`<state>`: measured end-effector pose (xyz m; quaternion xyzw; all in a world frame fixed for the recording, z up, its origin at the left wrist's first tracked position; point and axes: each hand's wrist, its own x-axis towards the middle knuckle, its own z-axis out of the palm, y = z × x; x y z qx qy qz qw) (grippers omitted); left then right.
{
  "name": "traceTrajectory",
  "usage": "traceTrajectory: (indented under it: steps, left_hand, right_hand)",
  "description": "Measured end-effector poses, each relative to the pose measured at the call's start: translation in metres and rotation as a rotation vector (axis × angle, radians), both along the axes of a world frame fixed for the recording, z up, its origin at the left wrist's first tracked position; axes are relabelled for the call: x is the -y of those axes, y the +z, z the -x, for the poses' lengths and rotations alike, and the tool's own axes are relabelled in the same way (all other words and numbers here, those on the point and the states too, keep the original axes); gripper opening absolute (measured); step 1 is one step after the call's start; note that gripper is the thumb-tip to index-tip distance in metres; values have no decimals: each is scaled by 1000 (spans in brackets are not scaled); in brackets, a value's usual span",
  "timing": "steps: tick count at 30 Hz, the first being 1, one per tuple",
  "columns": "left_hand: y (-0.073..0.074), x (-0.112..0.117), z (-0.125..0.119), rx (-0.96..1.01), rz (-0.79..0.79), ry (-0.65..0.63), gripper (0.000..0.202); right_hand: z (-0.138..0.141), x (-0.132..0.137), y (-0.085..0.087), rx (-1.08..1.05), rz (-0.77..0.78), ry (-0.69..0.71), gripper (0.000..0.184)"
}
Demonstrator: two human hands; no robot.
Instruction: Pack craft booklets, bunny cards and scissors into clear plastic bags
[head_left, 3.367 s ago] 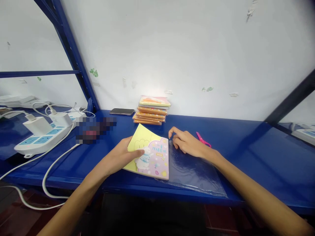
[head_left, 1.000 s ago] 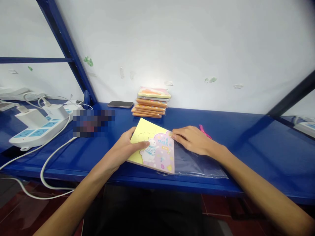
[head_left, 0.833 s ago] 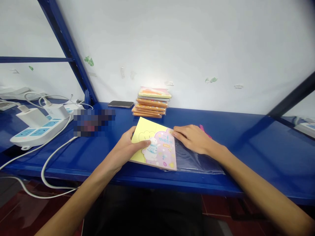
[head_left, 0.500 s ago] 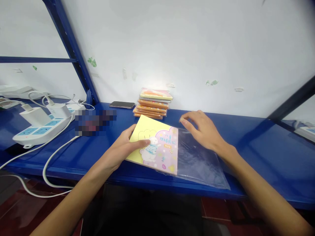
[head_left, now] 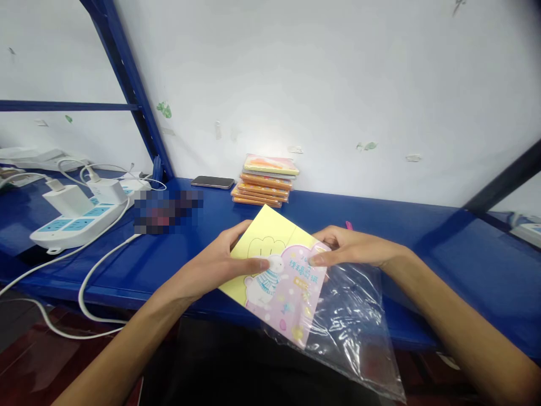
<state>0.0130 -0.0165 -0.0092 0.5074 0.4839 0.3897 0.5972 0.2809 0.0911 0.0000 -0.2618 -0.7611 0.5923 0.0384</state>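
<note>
A thin yellow and pink booklet (head_left: 276, 265) with a cartoon rabbit on its cover is lifted off the blue shelf (head_left: 443, 248), its right end inside a clear plastic sleeve (head_left: 355, 327). My left hand (head_left: 220, 265) grips the booklet's left edge, thumb on the cover. My right hand (head_left: 355, 248) pinches the sleeve's open edge at the booklet's upper right corner. The sleeve hangs down past the shelf's front edge.
A stack of similar booklets (head_left: 265, 180) and a dark phone (head_left: 212, 182) lie by the wall. A white power strip (head_left: 76, 223) with chargers and trailing cables sits at the left. A pink scissors tip (head_left: 349, 225) shows behind my right hand. A blue frame post (head_left: 135, 101) slants up.
Booklet and sleeve have been lifted off the shelf towards me. My right hand left the sleeve briefly, then came back and pinched its open edge. My left hand kept its grip.
</note>
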Motion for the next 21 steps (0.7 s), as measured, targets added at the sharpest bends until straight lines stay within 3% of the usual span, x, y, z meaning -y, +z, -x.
traceTrajectory:
  steps: [3, 5, 7, 9, 12, 14, 18, 21]
  left_hand:
    - [3, 1, 4, -5, -35, 26, 73]
    - [7, 3, 8, 53, -105, 114, 63]
    - [12, 4, 11, 135, -177, 200, 67]
    - [13, 3, 9, 202, -245, 203, 74]
    - [5, 1, -4, 221, -375, 128, 73]
    - [-4, 0, -16, 132, -458, 144, 74]
    - [-14, 2, -33, -1, -495, 242, 51]
    - [-10, 5, -32, -17, -510, 272, 50]
  right_hand:
    - [-1, 0, -1, -65, 11, -65, 29]
    - [-3, -1, -1, -120, -3, -129, 29]
    - [-3, -2, -3, -204, -5, -218, 31]
    - [0, -3, -6, -333, -29, -338, 34]
    - [9, -5, -15, -545, -147, -547, 38]
    - [17, -6, -22, -646, -203, -645, 41]
    - [26, -3, -30, -680, -204, -670, 51]
    - [26, -2, -28, -661, -185, -630, 56]
